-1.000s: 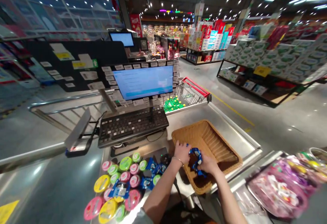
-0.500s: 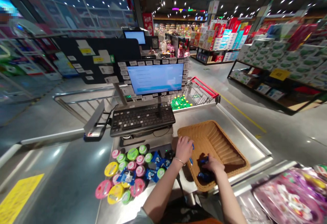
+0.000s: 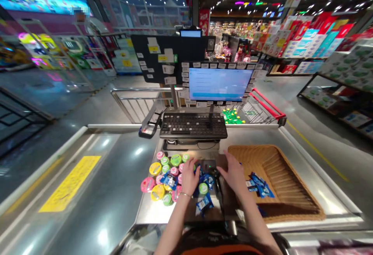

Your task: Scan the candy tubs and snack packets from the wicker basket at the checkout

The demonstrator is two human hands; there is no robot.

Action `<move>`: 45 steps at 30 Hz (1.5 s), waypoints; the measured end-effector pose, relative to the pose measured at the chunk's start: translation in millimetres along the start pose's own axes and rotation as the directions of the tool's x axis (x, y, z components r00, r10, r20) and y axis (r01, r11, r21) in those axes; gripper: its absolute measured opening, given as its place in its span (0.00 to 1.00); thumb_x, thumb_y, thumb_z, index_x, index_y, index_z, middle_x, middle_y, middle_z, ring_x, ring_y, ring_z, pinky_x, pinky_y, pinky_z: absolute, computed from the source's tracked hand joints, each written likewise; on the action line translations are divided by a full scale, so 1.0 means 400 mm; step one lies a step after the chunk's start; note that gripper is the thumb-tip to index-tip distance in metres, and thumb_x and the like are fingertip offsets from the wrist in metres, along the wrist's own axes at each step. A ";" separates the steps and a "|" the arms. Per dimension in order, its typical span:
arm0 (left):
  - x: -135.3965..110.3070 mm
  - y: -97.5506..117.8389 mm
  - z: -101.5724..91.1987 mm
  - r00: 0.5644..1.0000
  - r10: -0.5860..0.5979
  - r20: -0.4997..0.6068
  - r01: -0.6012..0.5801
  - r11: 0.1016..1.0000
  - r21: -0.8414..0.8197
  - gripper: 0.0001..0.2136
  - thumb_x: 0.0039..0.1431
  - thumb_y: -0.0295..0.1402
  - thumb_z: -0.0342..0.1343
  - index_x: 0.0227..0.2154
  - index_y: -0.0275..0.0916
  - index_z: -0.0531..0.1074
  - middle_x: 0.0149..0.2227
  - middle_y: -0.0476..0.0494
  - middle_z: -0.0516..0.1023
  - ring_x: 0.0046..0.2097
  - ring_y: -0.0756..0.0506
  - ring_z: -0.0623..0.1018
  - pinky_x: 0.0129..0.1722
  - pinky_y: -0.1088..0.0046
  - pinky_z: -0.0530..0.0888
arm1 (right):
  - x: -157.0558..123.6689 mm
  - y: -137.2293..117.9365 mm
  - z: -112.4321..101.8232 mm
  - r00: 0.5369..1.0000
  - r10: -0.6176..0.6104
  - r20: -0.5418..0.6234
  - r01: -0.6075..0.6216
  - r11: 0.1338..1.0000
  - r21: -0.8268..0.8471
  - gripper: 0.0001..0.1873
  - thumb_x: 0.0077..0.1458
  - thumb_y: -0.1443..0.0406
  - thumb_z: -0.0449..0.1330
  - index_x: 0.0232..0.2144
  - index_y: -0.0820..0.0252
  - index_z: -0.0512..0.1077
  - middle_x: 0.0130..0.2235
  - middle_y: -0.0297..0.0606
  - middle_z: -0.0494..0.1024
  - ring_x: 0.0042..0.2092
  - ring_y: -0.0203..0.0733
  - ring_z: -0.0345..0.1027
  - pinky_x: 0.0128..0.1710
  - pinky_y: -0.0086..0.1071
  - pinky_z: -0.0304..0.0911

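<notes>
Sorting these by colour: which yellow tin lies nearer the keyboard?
The far yellow tin, next to a small green tin; the near yellow tin sits closer to you.

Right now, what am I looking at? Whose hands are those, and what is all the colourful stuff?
The camera sits on a person's head, looking down, so these are that person's own two hands at a shop checkout. The left hand rests on a heap of round colourful tubs and blue packets on the steel counter; whether it grips one is unclear. The right hand is open and empty, beside a wicker basket holding more blue packets. Behind are a keyboard and a screen.
</notes>
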State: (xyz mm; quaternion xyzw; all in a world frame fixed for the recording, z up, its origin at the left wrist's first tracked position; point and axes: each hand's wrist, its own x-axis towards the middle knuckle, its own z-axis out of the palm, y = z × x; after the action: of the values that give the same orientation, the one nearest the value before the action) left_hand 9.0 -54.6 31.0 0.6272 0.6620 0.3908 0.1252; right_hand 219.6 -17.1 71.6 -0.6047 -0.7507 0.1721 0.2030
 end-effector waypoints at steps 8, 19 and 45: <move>-0.111 -0.152 -0.161 0.974 -0.225 -0.028 0.220 0.905 0.364 0.29 0.45 0.46 0.64 0.52 0.46 0.70 0.60 0.34 0.62 0.62 0.29 0.60 0.58 0.44 0.58 | 0.041 -0.242 0.257 0.860 -0.325 0.394 0.308 0.945 0.108 0.36 0.50 0.61 0.60 0.61 0.45 0.56 0.63 0.37 0.60 0.65 0.54 0.45 0.58 0.47 0.49; -0.171 -0.201 -0.218 0.903 -0.341 0.261 0.186 0.858 0.478 0.50 0.29 0.52 0.69 0.61 0.57 0.57 0.66 0.36 0.54 0.64 0.21 0.52 0.56 0.33 0.47 | 0.035 -0.265 0.381 0.831 -0.324 0.452 0.375 0.927 -0.024 0.41 0.40 0.54 0.67 0.57 0.46 0.59 0.60 0.46 0.58 0.58 0.60 0.51 0.51 0.53 0.53; -0.380 -0.119 -0.083 0.846 -0.507 -0.165 0.504 0.661 0.556 0.33 0.50 0.57 0.54 0.57 0.47 0.66 0.59 0.33 0.60 0.56 0.31 0.63 0.48 0.52 0.66 | 0.021 -0.240 0.406 0.796 -0.376 0.475 0.479 0.870 -0.114 0.32 0.45 0.57 0.65 0.55 0.43 0.64 0.63 0.43 0.52 0.57 0.58 0.49 0.51 0.51 0.53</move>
State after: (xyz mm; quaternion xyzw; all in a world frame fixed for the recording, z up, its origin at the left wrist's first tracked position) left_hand -20.1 -203.2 -28.3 0.4268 0.8959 0.1186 0.0330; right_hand 54.4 -31.2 -18.9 -0.3828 -0.9089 0.1654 -0.0080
